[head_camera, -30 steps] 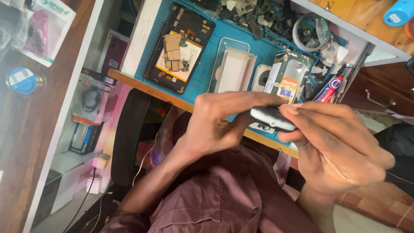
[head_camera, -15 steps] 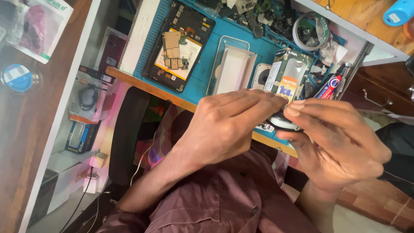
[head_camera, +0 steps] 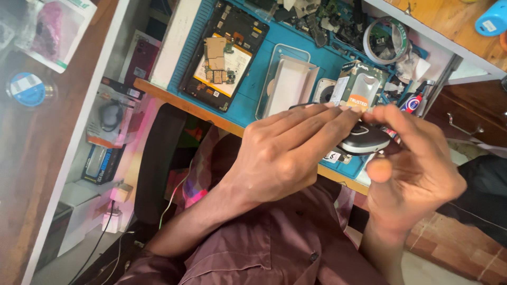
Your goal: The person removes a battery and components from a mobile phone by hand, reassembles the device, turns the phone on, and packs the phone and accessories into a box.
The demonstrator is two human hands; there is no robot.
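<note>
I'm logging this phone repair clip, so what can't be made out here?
- Small dark device, head view: mostly covered by left hand and right hand; its kind is unclear.
- Right hand's fingertips: motion-blurred.
- Parts clutter: cut by top edge, too small.

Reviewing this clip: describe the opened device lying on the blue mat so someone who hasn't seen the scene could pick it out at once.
Start at the blue work mat on the wooden bench edge. Near its left end, beside a long white strip, lies the opened black device, well clear of both hands. Unlike the white tray next to it, it is a dark rectangle with its back off, showing circuit boards over a pale panel edged in orange.
</note>
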